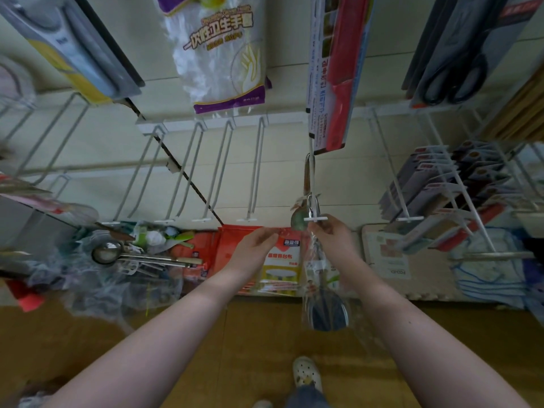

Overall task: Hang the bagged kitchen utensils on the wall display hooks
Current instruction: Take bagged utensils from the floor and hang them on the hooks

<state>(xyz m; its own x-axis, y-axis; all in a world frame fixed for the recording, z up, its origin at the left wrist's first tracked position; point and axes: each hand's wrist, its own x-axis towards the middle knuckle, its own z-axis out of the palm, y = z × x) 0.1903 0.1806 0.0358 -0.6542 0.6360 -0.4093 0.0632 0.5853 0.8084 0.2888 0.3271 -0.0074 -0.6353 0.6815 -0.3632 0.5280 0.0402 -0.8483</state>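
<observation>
A clear bag with a long metal spatula (325, 307) hangs down below the tip of a white wall hook (314, 218). My right hand (331, 235) pinches the bag's top just under that hook tip. A bagged spoon-like utensil (298, 219) hangs on the same hook, further back. My left hand (257, 248) hovers to the left with relaxed fingers, holding nothing. More bagged utensils, a ladle (107, 253) among them, lie in a heap at the lower left.
Several bare white hooks (254, 172) jut from the slat wall to the left. Glove packs (217, 54), a red pack (338, 72) and scissors (453, 54) hang above. Boxed goods (441, 195) fill hooks at right. Red tablecloth packs (282, 260) and mats lean below.
</observation>
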